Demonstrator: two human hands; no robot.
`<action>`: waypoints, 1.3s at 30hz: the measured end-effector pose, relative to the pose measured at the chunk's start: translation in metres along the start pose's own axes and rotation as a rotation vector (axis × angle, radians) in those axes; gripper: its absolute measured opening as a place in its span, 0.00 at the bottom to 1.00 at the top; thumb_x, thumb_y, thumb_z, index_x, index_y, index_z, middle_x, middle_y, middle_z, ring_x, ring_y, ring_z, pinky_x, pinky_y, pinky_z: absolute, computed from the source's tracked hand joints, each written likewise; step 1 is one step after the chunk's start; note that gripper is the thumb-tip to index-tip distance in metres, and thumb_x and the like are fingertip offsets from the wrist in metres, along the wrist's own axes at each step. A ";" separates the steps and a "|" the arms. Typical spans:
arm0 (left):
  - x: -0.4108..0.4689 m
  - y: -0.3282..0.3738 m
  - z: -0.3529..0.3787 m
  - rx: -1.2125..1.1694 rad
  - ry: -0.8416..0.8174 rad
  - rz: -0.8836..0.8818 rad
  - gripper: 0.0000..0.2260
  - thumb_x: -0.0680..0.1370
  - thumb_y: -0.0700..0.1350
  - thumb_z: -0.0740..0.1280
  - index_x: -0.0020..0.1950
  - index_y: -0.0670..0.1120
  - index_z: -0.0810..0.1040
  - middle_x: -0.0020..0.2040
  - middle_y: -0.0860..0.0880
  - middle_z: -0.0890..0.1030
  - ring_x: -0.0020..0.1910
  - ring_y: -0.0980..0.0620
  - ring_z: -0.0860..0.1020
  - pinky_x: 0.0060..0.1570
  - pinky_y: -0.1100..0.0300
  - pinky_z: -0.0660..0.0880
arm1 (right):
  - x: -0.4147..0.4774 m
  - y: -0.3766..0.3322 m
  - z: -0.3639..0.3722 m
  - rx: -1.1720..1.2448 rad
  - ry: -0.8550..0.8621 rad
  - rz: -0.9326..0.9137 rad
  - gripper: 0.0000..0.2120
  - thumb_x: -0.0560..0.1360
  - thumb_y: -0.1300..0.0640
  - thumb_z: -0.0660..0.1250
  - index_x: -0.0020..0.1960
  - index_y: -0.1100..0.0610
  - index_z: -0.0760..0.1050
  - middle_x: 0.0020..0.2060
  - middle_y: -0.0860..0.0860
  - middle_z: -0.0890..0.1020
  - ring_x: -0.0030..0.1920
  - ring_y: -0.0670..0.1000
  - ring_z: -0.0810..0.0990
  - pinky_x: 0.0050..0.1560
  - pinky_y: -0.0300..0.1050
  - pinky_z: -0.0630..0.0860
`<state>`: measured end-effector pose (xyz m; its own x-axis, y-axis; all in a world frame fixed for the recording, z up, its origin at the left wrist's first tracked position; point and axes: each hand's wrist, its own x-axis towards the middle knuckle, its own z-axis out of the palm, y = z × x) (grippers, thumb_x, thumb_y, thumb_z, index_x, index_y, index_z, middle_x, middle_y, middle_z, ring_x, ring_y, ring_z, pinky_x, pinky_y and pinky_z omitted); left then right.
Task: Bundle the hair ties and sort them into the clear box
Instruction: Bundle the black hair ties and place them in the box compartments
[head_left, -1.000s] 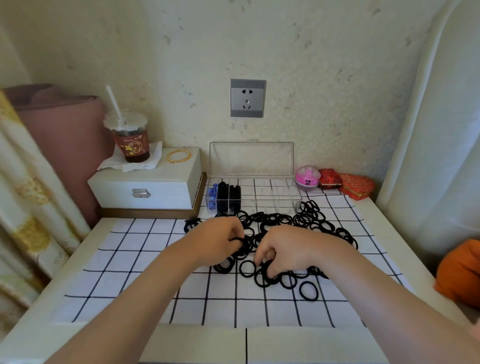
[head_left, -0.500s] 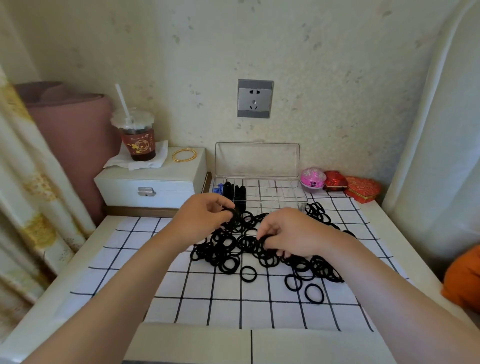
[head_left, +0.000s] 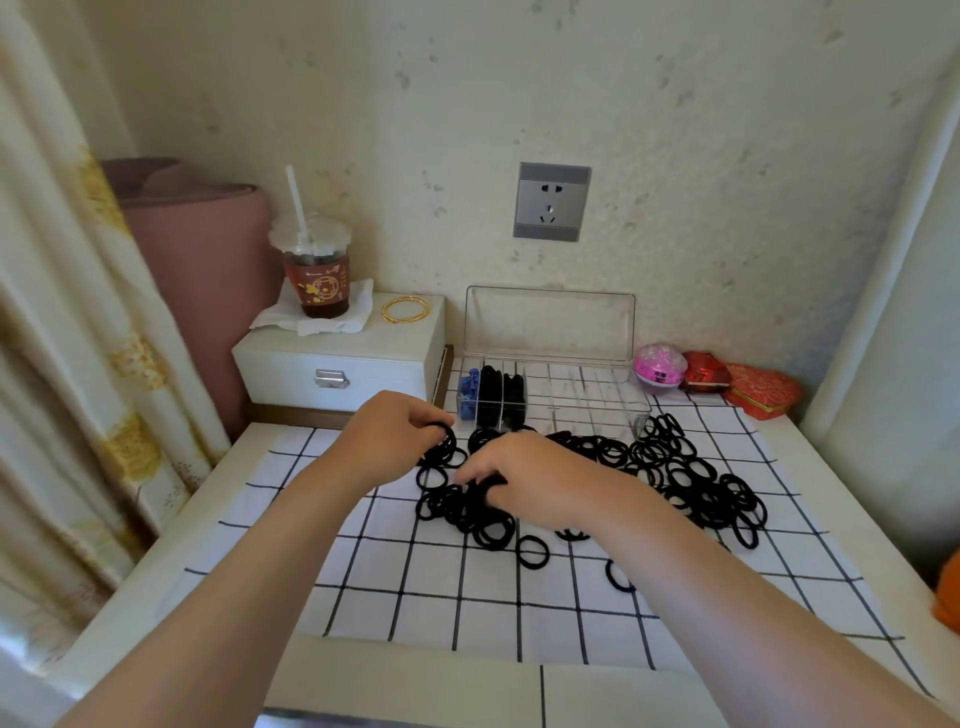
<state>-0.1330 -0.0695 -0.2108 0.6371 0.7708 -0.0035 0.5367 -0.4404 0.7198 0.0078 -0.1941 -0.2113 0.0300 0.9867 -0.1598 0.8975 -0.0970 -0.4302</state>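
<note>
A heap of black hair ties (head_left: 691, 478) is spread over the white checked cloth (head_left: 467, 592) in the middle of the table. My left hand (head_left: 395, 436) holds a small stack of black ties at the heap's left end. My right hand (head_left: 524, 475) rests on the heap with its fingertips pinching ties beneath it. Behind the heap stands the clear box (head_left: 587, 400) with its lid up. Its left compartments hold blue ties (head_left: 469, 395) and black bundles (head_left: 500, 396); the compartments to the right look bare.
A white jewellery box (head_left: 337, 364) stands at the back left, carrying an iced drink with a straw (head_left: 316, 270) and gold bangles (head_left: 405, 309). A pink case (head_left: 660, 365) and red boxes (head_left: 758, 396) sit at the back right. Curtains hang on both sides.
Both hands lifted from the cloth and shifted towards the box end of the heap. The left hand gathered ties; the right hand came down again on the pile's left part.
</note>
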 end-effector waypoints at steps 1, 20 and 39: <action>0.000 -0.001 0.000 0.007 0.002 0.000 0.11 0.78 0.43 0.68 0.58 0.52 0.84 0.56 0.51 0.84 0.47 0.58 0.78 0.44 0.69 0.71 | 0.002 -0.002 0.003 -0.034 -0.011 -0.009 0.23 0.78 0.65 0.63 0.70 0.48 0.75 0.63 0.49 0.79 0.62 0.48 0.77 0.57 0.35 0.70; 0.001 0.011 0.024 -0.261 -0.010 -0.079 0.09 0.75 0.43 0.71 0.54 0.52 0.85 0.50 0.52 0.85 0.43 0.56 0.83 0.51 0.60 0.81 | -0.012 0.022 -0.026 0.686 0.306 0.211 0.08 0.78 0.63 0.68 0.50 0.52 0.83 0.39 0.51 0.87 0.37 0.50 0.86 0.34 0.40 0.76; 0.004 0.035 0.045 -0.797 -0.490 -0.068 0.14 0.78 0.44 0.69 0.63 0.45 0.81 0.58 0.47 0.84 0.58 0.51 0.81 0.59 0.57 0.78 | -0.015 0.032 -0.023 0.596 0.353 0.388 0.04 0.74 0.52 0.70 0.44 0.52 0.80 0.32 0.57 0.86 0.28 0.52 0.80 0.27 0.40 0.74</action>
<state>-0.0870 -0.1029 -0.2164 0.8778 0.4232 -0.2244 0.1596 0.1834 0.9700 0.0468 -0.2094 -0.2020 0.5200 0.8414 -0.1473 0.4107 -0.3975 -0.8205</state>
